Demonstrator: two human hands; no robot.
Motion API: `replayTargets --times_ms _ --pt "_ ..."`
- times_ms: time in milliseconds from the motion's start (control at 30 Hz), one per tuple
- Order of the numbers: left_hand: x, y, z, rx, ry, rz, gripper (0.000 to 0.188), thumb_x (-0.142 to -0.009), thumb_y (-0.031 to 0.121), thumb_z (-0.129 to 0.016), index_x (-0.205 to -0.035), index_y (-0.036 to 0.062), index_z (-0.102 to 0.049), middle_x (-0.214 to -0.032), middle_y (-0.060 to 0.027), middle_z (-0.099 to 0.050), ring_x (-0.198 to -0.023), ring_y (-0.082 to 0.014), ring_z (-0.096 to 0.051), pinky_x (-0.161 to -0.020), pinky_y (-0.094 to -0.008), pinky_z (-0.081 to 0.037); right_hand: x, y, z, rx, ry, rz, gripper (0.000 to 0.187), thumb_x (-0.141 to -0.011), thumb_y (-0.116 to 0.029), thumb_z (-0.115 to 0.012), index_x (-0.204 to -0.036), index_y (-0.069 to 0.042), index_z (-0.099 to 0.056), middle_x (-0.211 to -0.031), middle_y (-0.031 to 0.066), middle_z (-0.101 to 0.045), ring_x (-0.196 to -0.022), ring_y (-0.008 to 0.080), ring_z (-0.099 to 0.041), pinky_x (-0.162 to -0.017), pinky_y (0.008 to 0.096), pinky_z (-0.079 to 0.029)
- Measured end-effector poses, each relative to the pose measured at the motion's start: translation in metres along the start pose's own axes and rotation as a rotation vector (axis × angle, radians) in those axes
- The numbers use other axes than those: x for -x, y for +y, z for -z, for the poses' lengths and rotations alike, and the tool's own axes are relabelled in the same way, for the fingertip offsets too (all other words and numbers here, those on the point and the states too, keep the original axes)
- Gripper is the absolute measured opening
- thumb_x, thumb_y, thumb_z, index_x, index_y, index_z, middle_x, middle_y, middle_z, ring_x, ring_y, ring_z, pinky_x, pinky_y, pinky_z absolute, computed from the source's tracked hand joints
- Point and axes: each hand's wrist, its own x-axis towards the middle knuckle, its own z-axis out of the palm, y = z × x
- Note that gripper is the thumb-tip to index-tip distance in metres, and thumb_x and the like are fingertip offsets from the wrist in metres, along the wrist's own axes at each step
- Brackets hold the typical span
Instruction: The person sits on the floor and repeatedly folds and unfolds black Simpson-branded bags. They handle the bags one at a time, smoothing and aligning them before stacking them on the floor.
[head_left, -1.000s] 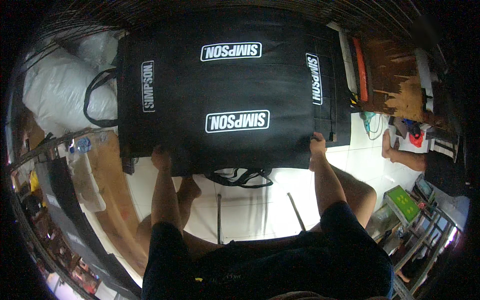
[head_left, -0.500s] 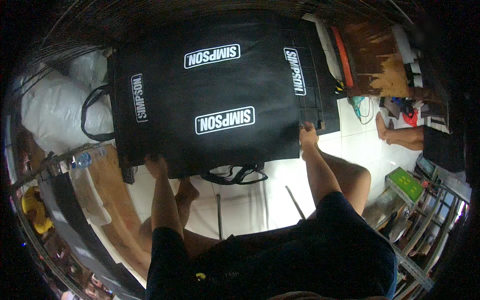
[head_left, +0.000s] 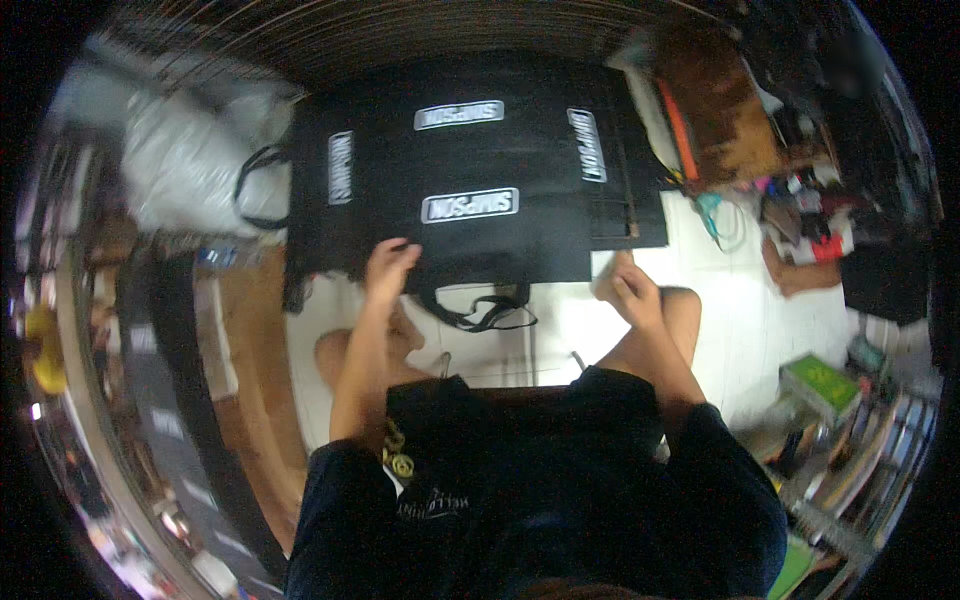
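Note:
A wide black fabric bag panel lies flat in front of me, with several white printed labels on it. A black strap handle hangs off its near edge and another loops out at its left side. My left hand is at the near edge, left of the middle, its fingers loosely bent over the black fabric. Just off the near right corner is my right hand, its fingers partly curled and apart, with nothing visible in them. Both hands are somewhat blurred.
Bundled clear plastic stands at the left, above a wooden plank. On the right are a teal corded tool, another person's bare foot and a green box. White floor tiles show between.
Both hands have let go of the bag panel's near corners and drawn back. My left hand has moved right along the near edge. The view has shifted and blurred slightly.

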Motion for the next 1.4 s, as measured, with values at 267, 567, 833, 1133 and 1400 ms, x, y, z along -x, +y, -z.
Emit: replayTargets --times_ms 267,567,833,1133,1400 --pt "0.168 -0.024 -0.094 -0.070 -0.540 -0.265 0.061 -0.075 0.035 -0.073 -0.122 0.0078 -0.045 -0.100 -0.0130 -0.060 -0.089 -0.0216 -0.061 -0.077 -0.0326 -0.048 0.046 -0.010 -0.024 -0.527 -0.012 -0.161 0.020 -0.085 -0.003 -0.057 -0.105 -0.004 -0.055 -0.083 0.0028 -0.058 -0.073 0.0111 -0.054 -0.063 0.0207 -0.042" --pt "0.148 -0.069 -0.109 -0.544 -0.620 -0.321 0.064 -0.074 0.053 -0.066 -0.119 0.0104 -0.049 -0.097 -0.0135 -0.064 -0.090 -0.0325 -0.061 -0.078 -0.0395 -0.047 0.045 -0.020 -0.042 0.216 -0.410 -0.045 0.025 -0.083 -0.012 -0.063 -0.107 -0.005 -0.058 -0.073 0.0054 -0.060 -0.066 0.0117 -0.054 -0.059 0.0259 -0.044" --pt "0.137 -0.068 -0.106 -0.550 -0.614 -0.175 0.064 -0.075 0.052 -0.066 -0.118 0.0079 -0.050 -0.096 -0.0142 -0.064 -0.093 -0.0288 -0.061 -0.080 -0.0377 -0.047 0.023 0.009 -0.046 0.114 -0.279 -0.266 0.037 -0.080 -0.030 -0.068 -0.110 -0.011 -0.057 -0.085 0.0106 -0.064 -0.072 0.0171 -0.060 -0.066 0.0299 -0.047" --pt "0.135 -0.065 -0.109 -0.575 -0.641 -0.177 0.068 -0.077 0.049 -0.065 -0.125 0.0060 -0.046 -0.098 -0.0146 -0.063 -0.094 -0.0274 -0.061 -0.082 -0.0360 -0.047 0.029 -0.008 -0.059 0.256 -0.462 -0.253 0.040 -0.080 -0.030 -0.068 -0.113 -0.010 -0.057 -0.083 0.0109 -0.062 -0.075 0.0193 -0.059 -0.067 0.0319 -0.047" --pt "0.136 -0.060 -0.111 -0.568 -0.668 -0.165 0.068 -0.077 0.049 -0.065 -0.127 0.0079 -0.045 -0.101 -0.0143 -0.063 -0.096 -0.0275 -0.060 -0.083 -0.0367 -0.046 0.031 0.003 -0.058 0.293 -0.454 -0.251 0.040 -0.081 -0.032 -0.066 -0.113 -0.010 -0.057 -0.083 0.0116 -0.063 -0.076 0.0204 -0.060 -0.069 0.0324 -0.047"
